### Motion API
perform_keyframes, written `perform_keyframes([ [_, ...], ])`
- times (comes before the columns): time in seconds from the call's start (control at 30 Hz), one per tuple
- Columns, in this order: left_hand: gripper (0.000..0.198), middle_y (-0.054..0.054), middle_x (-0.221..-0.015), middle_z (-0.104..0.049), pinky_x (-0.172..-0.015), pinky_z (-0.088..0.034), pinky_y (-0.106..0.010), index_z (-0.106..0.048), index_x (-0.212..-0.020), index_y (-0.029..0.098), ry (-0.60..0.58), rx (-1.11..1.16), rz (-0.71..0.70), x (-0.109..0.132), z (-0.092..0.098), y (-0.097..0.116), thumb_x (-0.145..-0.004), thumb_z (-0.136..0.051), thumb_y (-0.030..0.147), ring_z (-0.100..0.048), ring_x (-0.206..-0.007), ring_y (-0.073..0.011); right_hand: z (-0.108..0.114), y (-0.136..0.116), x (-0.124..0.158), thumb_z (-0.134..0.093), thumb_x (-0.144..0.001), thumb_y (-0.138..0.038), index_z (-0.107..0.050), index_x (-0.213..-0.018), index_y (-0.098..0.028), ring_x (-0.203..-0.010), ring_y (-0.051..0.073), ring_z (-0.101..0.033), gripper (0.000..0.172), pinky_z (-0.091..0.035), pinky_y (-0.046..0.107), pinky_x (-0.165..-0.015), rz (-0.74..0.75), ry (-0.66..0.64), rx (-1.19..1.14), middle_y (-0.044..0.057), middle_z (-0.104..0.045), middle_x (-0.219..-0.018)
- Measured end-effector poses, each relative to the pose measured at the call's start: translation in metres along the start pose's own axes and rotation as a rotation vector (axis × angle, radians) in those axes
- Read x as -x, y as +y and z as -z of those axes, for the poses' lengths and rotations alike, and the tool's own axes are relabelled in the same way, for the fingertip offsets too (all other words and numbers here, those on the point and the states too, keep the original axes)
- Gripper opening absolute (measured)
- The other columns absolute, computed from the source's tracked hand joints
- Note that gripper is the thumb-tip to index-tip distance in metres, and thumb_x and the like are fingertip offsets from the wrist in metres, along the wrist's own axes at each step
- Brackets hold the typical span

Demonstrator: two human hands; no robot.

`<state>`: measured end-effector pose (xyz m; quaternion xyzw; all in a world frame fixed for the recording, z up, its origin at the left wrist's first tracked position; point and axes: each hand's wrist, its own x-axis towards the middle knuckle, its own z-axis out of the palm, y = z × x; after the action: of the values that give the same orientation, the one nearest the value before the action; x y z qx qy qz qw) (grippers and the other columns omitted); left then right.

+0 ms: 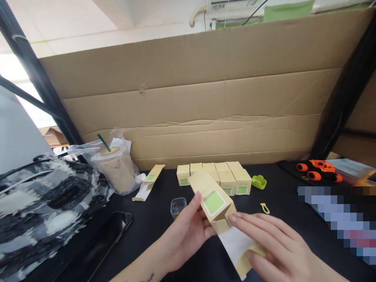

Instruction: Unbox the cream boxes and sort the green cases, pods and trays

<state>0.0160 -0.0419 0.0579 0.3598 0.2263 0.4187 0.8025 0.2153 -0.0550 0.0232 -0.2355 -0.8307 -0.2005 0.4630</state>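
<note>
Left hand [185, 235] pinches the carton [202, 182], thumb beside its green label [214, 202]; right hand [273, 243] lays close-pressed fingers along the open flap [235, 243], grip unclear; probably best to crease squarely at the fingertip, left thumb steadying.

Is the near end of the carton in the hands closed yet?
No, the carton, held between the left hand and the right hand, stands open at its near end, with the white inside showing.

Tan carton [216, 213] between left hand [185, 235] and right hand [276, 244], row of small boxes [232, 181] just behind
</note>
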Motion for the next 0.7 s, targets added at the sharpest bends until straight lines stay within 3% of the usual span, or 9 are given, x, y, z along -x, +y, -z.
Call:
perform_keyframes([
  [0.1,0.053,-0.018,-0.123,-0.061,-0.104,-0.037,-0.039,-0.057,-0.12,0.008,-0.092,0.032,-0.032,0.002,0.001,0.0,-0.083,-0.061,0.045,-0.053,-0.119,-0.0289,-0.001,0.002,-0.001,-0.039,-0.087,-0.008,-0.062,-0.09,-0.023,-0.092,0.015,-0.068,0.027,-0.051,0.031,-0.085,0.071,0.02,0.038,0.004,-0.075,-0.099],
  [0.17,0.052,-0.017,-0.12,-0.063,-0.102,-0.038,-0.04,-0.06,-0.116,0.01,-0.085,0.016,-0.049,0.003,0.001,-0.001,-0.077,-0.068,0.044,-0.054,-0.117,-0.0298,-0.001,0.004,-0.002,-0.038,-0.09,-0.009,-0.061,-0.077,-0.023,-0.092,0.015,-0.068,0.03,-0.05,0.032,-0.087,0.126,0.046,0.043,0.002,-0.075,-0.094],
  [0.27,0.042,-0.012,-0.101,-0.071,-0.088,-0.048,-0.034,-0.065,-0.101,0.013,0.062,-0.044,-0.126,0.003,0.001,-0.005,-0.071,-0.075,0.042,-0.065,-0.097,-0.0243,0.002,0.002,-0.011,-0.037,-0.094,-0.01,-0.063,-0.074,-0.023,-0.087,0.011,-0.067,0.036,-0.045,0.028,-0.097,0.209,0.079,0.047,-0.002,-0.076,-0.084],
  [0.4,0.028,-0.006,-0.081,-0.072,-0.065,-0.051,-0.025,-0.062,-0.097,0.015,0.236,-0.16,-0.162,-0.001,0.001,-0.006,-0.078,-0.07,0.034,-0.067,-0.069,-0.016,0.006,-0.006,-0.028,-0.036,-0.097,-0.008,-0.067,-0.078,-0.025,-0.072,0.005,-0.066,0.041,-0.026,0.023,-0.112,0.279,0.021,0.106,-0.009,-0.075,-0.073],
  [0.47,0.029,-0.009,-0.088,-0.073,-0.065,-0.052,-0.027,-0.06,-0.101,0.014,0.245,-0.211,-0.152,-0.003,0.0,-0.005,-0.079,-0.069,0.029,-0.069,-0.073,-0.0182,0.007,-0.008,-0.032,-0.036,-0.097,-0.008,-0.068,-0.079,-0.025,-0.071,0.005,-0.065,0.041,-0.024,0.024,-0.113,0.293,0.017,0.112,-0.01,-0.075,-0.074],
  [0.6,0.028,-0.012,-0.097,-0.071,-0.072,-0.052,-0.027,-0.058,-0.1,0.012,0.173,-0.269,-0.123,-0.001,0.0,-0.006,-0.079,-0.068,0.027,-0.069,-0.085,-0.0208,0.007,-0.003,-0.019,-0.039,-0.097,-0.011,-0.069,-0.086,-0.024,-0.086,0.01,-0.068,0.034,-0.037,0.028,-0.105,0.27,0.022,0.064,-0.004,-0.076,-0.086],
  [0.7,0.041,-0.013,-0.105,-0.069,-0.081,-0.051,-0.031,-0.051,-0.107,0.014,0.108,-0.239,-0.08,0.002,0.0,-0.007,-0.073,-0.072,0.024,-0.067,-0.095,-0.023,0.009,0.003,-0.007,-0.038,-0.097,-0.013,-0.069,-0.09,-0.022,-0.098,0.013,-0.066,0.033,-0.039,0.031,-0.104,0.231,0.005,0.059,0.0,-0.076,-0.094],
])
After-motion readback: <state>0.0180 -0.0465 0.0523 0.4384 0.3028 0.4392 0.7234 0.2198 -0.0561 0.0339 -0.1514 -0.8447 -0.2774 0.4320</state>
